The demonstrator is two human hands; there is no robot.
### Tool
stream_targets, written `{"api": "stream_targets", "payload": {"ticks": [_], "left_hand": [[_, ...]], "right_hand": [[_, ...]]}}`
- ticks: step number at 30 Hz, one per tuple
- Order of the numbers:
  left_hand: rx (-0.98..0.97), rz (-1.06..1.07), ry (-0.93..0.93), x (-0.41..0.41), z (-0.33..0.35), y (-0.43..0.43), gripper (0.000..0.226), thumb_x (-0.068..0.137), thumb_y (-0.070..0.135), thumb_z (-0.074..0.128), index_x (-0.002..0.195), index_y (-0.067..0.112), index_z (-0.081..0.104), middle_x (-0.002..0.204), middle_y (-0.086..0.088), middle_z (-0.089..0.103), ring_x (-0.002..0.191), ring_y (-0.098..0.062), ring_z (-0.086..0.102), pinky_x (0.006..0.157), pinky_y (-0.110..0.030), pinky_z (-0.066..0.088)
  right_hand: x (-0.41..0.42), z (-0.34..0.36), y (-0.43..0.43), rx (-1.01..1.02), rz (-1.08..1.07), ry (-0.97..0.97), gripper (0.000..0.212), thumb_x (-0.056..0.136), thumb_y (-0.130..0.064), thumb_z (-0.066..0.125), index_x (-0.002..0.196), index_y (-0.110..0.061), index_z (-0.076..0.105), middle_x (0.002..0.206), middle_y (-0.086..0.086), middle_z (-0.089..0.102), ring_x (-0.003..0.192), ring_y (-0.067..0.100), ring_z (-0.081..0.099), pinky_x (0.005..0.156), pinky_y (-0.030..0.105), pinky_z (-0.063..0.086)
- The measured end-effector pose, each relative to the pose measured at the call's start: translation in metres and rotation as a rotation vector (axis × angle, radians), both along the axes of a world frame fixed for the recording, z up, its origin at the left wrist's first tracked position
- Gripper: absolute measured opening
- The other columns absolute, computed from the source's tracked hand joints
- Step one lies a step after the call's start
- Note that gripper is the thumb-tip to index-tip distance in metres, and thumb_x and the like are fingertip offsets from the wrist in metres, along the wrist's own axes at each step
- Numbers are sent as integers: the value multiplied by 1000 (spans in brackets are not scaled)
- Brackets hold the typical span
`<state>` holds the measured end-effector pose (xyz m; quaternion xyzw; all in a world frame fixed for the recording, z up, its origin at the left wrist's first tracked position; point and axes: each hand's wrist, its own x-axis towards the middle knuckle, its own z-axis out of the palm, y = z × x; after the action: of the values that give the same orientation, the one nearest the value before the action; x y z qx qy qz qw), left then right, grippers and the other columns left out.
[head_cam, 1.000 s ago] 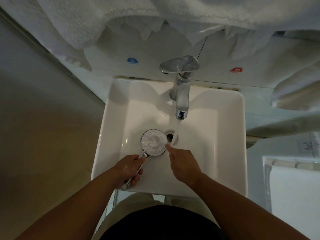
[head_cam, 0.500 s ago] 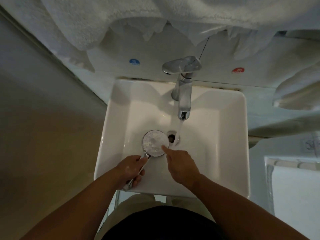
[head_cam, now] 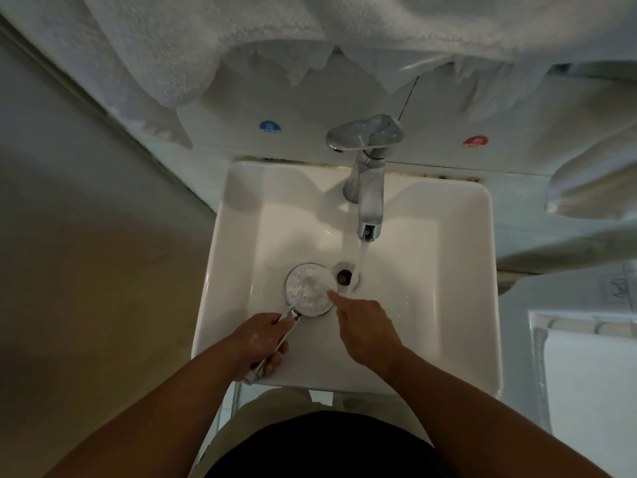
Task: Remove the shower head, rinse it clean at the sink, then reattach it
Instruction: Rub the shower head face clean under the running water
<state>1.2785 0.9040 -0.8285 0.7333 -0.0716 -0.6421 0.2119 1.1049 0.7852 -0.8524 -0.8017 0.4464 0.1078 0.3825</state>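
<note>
Chrome shower head (head_cam: 309, 290) lies face-up over the white sink (head_cam: 462, 305) basin, just left of the drain (head_cam: 343, 277). Left hand (head_cam: 261, 343) wraps its handle; right hand (head_cam: 365, 327) points one extended finger at the face's edge, seemingly touching. Water runs from the faucet (head_cam: 368, 188).

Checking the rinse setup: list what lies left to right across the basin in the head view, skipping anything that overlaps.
left hand → shower head → drain → water stream

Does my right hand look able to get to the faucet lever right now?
Probably yes. The right hand holds nothing, its forefinger touching the shower head, and only open basin and the water stream lie between it and the faucet lever.
</note>
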Motion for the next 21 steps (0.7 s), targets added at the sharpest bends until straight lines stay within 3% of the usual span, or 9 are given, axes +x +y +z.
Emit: {"api": "stream_targets", "payload": {"ticks": [2,7,17,21], "left_hand": [[-5,-9,0,0,1,-1,44,103,45,49,103,2,59,72,-10,60,40,-18,44,41,-23,38],[12,6,21,3,2,1,40,103,42,49,98,3,59,70,-10,59,40,-17,44,41,-24,38],[15,-28,3,3,2,-1,40,104,42,48,97,4,58,73,-11,59,38,-16,45,39,-24,39],[15,-32,6,5,-2,2,41,103,43,49,101,3,59,75,-12,60,39,-17,45,40,-24,39]], "right_hand": [[0,-4,-7,-60,-42,-5,46,106,-24,38,150,-34,45,104,6,73,79,17,67,70,29,52],[8,-1,5,-23,-13,13,48,103,-26,40,150,-36,43,116,7,72,91,21,70,80,36,59],[16,0,-2,-71,-62,8,48,103,-23,46,150,-32,45,120,9,72,95,23,71,82,35,59],[21,8,10,-43,38,27,50,103,-21,44,151,-34,42,119,10,70,93,24,70,81,36,59]]}}
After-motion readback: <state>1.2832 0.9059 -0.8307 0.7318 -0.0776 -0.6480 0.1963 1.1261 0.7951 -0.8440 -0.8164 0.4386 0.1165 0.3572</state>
